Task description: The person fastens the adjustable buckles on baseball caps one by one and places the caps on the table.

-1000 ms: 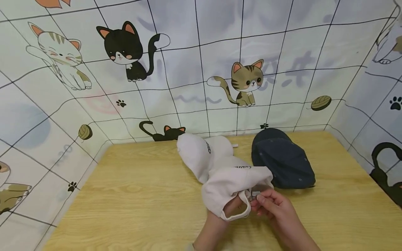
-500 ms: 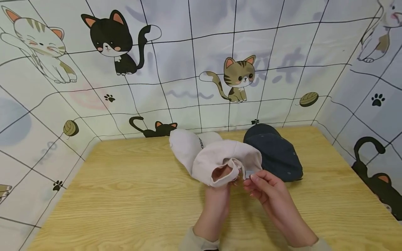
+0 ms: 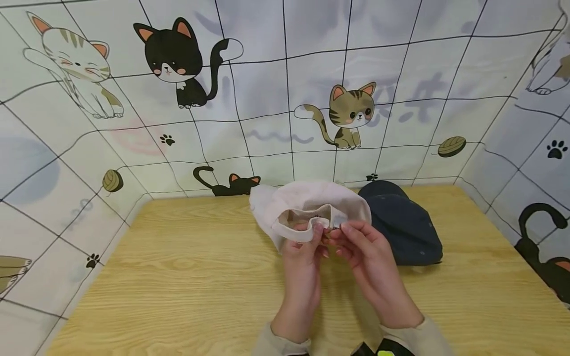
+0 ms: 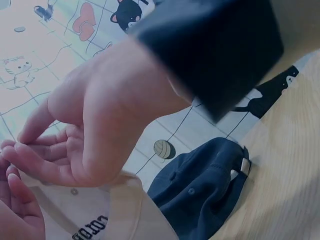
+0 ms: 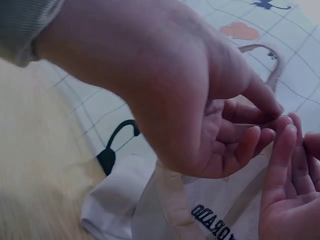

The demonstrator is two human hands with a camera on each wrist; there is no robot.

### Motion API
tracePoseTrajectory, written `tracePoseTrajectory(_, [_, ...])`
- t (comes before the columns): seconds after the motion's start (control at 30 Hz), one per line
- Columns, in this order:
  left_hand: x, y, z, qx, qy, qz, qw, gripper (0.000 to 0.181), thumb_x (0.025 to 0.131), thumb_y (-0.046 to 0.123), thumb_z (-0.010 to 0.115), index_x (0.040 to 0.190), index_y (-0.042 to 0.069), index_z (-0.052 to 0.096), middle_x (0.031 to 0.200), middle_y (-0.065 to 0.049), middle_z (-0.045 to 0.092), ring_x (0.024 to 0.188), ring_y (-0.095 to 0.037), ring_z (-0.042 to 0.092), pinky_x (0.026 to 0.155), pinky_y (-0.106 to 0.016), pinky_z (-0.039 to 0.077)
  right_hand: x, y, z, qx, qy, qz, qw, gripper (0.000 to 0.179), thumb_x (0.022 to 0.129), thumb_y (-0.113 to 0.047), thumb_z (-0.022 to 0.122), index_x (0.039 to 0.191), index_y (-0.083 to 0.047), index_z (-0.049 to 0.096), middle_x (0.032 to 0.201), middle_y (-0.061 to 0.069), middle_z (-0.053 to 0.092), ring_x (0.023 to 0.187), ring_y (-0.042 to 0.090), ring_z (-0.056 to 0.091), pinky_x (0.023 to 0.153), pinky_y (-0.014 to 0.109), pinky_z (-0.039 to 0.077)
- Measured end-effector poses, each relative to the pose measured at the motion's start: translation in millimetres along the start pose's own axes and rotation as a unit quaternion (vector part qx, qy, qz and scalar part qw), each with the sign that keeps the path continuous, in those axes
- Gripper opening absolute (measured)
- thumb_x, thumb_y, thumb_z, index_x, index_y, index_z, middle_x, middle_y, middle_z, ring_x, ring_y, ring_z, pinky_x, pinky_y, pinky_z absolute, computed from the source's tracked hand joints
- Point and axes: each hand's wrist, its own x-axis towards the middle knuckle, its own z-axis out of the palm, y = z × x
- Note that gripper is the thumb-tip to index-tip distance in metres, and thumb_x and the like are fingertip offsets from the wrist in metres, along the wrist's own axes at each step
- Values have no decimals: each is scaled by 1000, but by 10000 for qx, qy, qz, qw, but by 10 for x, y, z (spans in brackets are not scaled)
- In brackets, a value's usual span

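Both hands hold a white baseball cap (image 3: 327, 195) by its back, with the strap opening facing me. My left hand (image 3: 303, 259) grips the left strap end, thumb on top. With thumb and fingers my right hand (image 3: 371, 252) pinches the other strap end, where a small greyish tab (image 3: 339, 221) shows. The fingertips of both hands nearly meet at the strap. In the left wrist view the cap's front (image 4: 92, 215) carries dark lettering, below the left hand (image 4: 95, 115). The right wrist view shows the right hand (image 5: 185, 95) with curled fingers close to the other hand's fingertips.
A second white cap (image 3: 262, 210) lies behind, mostly hidden by the held one. To its right a navy cap (image 3: 403, 225) lies on the wooden table (image 3: 191, 277). Cat-patterned sheeting (image 3: 262, 99) walls the back and sides.
The held cap has risen and tipped so its strap opening faces me. My left hand, earlier reaching inside the cap, now pinches the strap beside my right hand.
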Motion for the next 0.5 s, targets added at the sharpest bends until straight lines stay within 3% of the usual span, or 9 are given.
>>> tracePoseTrajectory(0.1, [15, 8, -14, 108, 40, 36, 9999, 10, 81, 11, 65, 83, 5, 57, 77, -5, 61, 63, -14, 56, 51, -21, 41, 12, 10, 11, -79, -26, -106, 9999, 12, 91, -3, 48, 91, -7, 60, 84, 7, 67, 78, 14, 63, 65, 23, 50])
tracePoseTrajectory(0.3, [48, 46, -58, 432, 109, 91, 9990, 18, 76, 15, 71, 85, 4, 60, 79, -5, 60, 66, -15, 55, 51, -23, 42, -1, 22, 12, -774, 9, -207, 9968, 12, 91, -4, 49, 92, -7, 60, 83, 6, 66, 76, 13, 63, 65, 25, 51])
tracePoseTrajectory(0.5, [63, 136, -87, 778, -91, 176, 9968, 20, 75, 17, 72, 88, 4, 62, 87, -6, 60, 65, -14, 54, 52, -24, 44, 22, 44, 6, -713, -398, -128, 9966, 15, 92, -2, 47, 92, -7, 61, 85, 6, 66, 78, 13, 63, 66, 24, 50])
